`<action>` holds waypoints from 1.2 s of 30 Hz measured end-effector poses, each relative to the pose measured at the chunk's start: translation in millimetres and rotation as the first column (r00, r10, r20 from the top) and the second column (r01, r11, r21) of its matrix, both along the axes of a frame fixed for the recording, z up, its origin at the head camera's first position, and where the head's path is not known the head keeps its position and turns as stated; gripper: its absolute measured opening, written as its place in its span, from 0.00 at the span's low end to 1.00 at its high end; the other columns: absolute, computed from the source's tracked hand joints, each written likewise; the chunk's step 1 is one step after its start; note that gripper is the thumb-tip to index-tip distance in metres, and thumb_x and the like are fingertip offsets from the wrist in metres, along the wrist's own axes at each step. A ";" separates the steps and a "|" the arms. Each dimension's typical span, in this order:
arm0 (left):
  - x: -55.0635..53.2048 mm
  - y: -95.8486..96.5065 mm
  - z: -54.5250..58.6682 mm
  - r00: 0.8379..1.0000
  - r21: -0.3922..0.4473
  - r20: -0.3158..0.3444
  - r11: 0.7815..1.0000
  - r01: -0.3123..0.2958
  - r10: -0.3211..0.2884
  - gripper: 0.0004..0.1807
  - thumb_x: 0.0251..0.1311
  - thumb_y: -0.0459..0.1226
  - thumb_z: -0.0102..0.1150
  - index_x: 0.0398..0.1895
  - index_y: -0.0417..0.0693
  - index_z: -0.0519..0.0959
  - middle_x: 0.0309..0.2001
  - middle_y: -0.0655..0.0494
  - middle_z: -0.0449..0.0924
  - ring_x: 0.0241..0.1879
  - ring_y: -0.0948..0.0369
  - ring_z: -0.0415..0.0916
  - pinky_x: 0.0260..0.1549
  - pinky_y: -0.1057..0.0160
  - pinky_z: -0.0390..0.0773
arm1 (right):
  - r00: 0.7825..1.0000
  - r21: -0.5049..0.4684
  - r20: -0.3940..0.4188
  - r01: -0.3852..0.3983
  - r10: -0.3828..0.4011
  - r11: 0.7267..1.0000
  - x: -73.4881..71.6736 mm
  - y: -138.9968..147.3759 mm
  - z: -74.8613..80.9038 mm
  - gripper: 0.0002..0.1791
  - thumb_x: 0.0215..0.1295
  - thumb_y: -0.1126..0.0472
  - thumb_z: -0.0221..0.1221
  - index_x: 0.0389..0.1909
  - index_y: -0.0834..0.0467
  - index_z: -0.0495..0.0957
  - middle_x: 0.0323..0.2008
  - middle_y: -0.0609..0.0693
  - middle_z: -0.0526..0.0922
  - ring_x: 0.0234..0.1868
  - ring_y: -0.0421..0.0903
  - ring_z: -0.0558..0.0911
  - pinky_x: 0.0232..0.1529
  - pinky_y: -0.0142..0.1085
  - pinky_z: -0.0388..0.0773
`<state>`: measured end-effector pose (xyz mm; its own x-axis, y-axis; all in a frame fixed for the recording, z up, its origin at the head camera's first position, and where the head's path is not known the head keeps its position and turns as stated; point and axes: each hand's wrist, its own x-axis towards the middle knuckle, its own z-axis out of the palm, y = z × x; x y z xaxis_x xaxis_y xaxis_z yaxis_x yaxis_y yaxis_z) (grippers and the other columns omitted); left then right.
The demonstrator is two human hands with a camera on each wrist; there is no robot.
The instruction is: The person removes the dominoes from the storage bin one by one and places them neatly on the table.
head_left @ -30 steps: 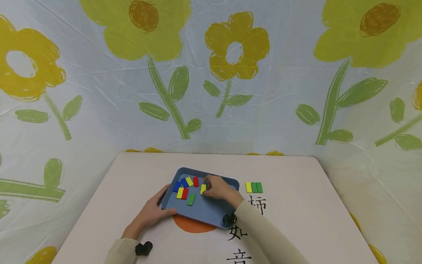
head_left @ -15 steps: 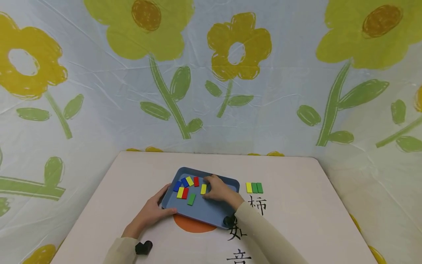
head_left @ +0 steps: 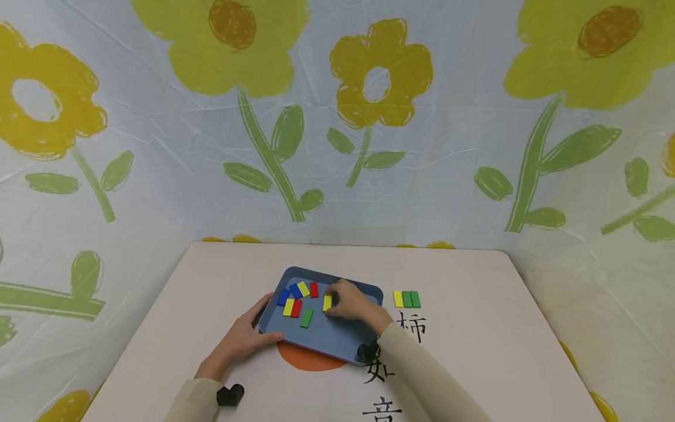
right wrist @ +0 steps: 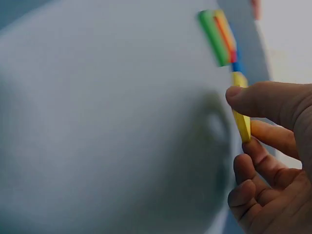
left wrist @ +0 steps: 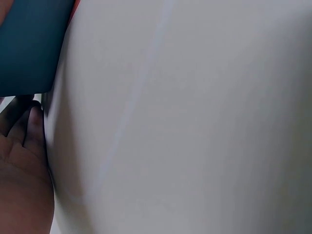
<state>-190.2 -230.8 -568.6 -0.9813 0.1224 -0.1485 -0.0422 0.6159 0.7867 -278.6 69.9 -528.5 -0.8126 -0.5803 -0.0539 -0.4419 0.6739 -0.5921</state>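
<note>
My left hand (head_left: pixel 238 341) grips the left end of a blue-grey tray (head_left: pixel 337 335), thumb along the near rim. In the left wrist view its fingers (left wrist: pixel 34 124) reach under the tray's corner. Inside the tray, my right hand (head_left: pixel 352 301) pinches a yellow tile (head_left: pixel 327 302) between thumb and fingers. The right wrist view shows that yellow tile (right wrist: pixel 243 126) tilted on its edge. Left of it in the tray lie several tiles: a green tile (head_left: pixel 306 318), red tiles (head_left: pixel 314 289), blue tiles (head_left: pixel 284 297) and more yellow tiles (head_left: pixel 303 289).
Right of the tray, a yellow tile (head_left: pixel 398 299) and two green tiles (head_left: pixel 411 299) stand side by side in a row on the pale table (head_left: pixel 474 351). Black printed characters (head_left: pixel 412 327) and an orange disc (head_left: pixel 311 358) mark the table surface. Flowered cloth (head_left: pixel 422 205) surrounds it.
Half a second ago the yellow tile at my right hand looked flat; now it is tilted and shifted slightly right. The left hand and tray look the same.
</note>
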 end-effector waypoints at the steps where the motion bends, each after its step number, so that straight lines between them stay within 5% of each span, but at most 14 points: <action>1: 0.0 0.1 -0.3 1.000 -0.004 0.001 1.000 0.000 0.000 0.58 0.50 0.60 0.75 0.82 0.68 0.53 0.81 0.48 0.56 0.79 0.41 0.53 0.73 0.31 0.57 | 1.000 -0.014 0.010 0.007 -0.007 1.000 1.3 2.1 3.6 0.25 0.60 0.56 0.73 0.56 0.62 0.83 0.51 0.56 0.82 0.47 0.47 0.79 0.51 0.42 0.81; 7: 0.2 1.2 0.3 1.000 -0.006 0.006 1.000 -0.004 0.004 0.57 0.51 0.61 0.75 0.82 0.68 0.54 0.81 0.49 0.56 0.79 0.41 0.53 0.73 0.30 0.58 | 0.997 -0.125 0.030 0.069 -0.066 0.990 4.2 20.2 24.9 0.25 0.61 0.60 0.72 0.59 0.62 0.81 0.56 0.58 0.80 0.42 0.46 0.76 0.43 0.40 0.79; 17: -0.2 1.8 3.6 1.000 -0.021 0.024 1.000 -0.012 0.012 0.58 0.51 0.61 0.75 0.83 0.67 0.53 0.81 0.48 0.56 0.80 0.41 0.52 0.73 0.30 0.57 | 0.982 -0.181 0.011 0.190 -0.191 0.965 3.1 66.5 36.9 0.27 0.60 0.62 0.71 0.61 0.62 0.81 0.58 0.60 0.79 0.44 0.49 0.80 0.38 0.39 0.80; 36: -0.3 0.9 1.5 1.000 0.003 0.009 1.000 -0.002 0.002 0.58 0.50 0.60 0.76 0.82 0.65 0.54 0.82 0.49 0.55 0.80 0.43 0.52 0.74 0.33 0.57 | 0.943 -0.161 0.012 0.331 -0.334 0.930 -1.2 166.7 29.0 0.27 0.64 0.62 0.67 0.63 0.65 0.78 0.61 0.67 0.76 0.50 0.60 0.79 0.39 0.44 0.82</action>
<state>-190.5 -229.9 -567.1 -0.9802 0.1206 -0.1568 -0.0506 0.6135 0.7881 -279.9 236.7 -499.5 -0.9605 -0.2765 0.0309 -0.2187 0.6817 -0.6982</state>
